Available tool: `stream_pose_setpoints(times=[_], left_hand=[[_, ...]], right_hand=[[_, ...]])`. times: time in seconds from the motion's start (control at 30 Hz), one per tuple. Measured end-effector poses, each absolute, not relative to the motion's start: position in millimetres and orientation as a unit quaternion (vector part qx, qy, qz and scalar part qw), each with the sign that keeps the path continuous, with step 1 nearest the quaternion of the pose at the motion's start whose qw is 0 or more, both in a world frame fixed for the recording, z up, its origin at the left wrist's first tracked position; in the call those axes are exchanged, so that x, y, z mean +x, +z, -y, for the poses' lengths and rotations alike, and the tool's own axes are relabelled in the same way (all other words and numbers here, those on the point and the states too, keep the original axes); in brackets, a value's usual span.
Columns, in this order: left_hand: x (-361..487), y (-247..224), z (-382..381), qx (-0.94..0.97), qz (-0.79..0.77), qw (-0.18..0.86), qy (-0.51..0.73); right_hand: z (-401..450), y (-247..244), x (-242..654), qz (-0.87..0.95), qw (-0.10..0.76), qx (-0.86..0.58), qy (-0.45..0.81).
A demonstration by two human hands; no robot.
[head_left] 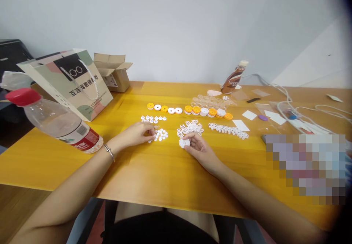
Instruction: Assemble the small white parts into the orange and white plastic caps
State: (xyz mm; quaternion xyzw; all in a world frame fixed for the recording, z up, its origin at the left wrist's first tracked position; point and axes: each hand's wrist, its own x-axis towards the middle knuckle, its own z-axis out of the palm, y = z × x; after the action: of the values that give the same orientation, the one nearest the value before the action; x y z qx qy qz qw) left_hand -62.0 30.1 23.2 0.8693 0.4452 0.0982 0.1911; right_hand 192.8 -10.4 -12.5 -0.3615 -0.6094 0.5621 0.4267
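Observation:
My right hand grips a round white disc between thumb and fingers, just above the table. My left hand is over the left side of a pile of small white round pieces. Its fingers are curled together at the pile, and whatever they pinch is hidden. Behind that hand lie rows of small white pegged pieces. Just beyond my right hand is a heap of white lattice-like parts. A strip of similar overlapping white parts lies farther right.
Orange and white round cases form a row at the back, with clear round covers behind. A large bottle, paper bag and cardboard box stand left. A brown drink bottle, cards and white cables are right.

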Motion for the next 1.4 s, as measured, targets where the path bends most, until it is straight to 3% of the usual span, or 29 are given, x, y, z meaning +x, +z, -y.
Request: stream_pose_setpoints(times=[0.53, 0.87, 1.17, 1.4], left_hand=[[-57, 24, -27, 0.861, -0.442, 0.224, 0.117], [-18, 25, 1, 0.819, -0.397, 0.310, 0.276], [-2, 16, 3, 0.831, -0.397, 0.265, 0.286], [0, 10, 1, 0.805, -0.428, 0.287, 0.294]], right_hand=[[7, -19, 194, 0.597, 0.412, -0.338, 0.600], [9, -18, 188, 0.580, 0.389, -0.352, 0.623], [14, -22, 174, 0.571, 0.394, -0.343, 0.633], [15, -22, 175, 0.577, 0.393, -0.348, 0.627]])
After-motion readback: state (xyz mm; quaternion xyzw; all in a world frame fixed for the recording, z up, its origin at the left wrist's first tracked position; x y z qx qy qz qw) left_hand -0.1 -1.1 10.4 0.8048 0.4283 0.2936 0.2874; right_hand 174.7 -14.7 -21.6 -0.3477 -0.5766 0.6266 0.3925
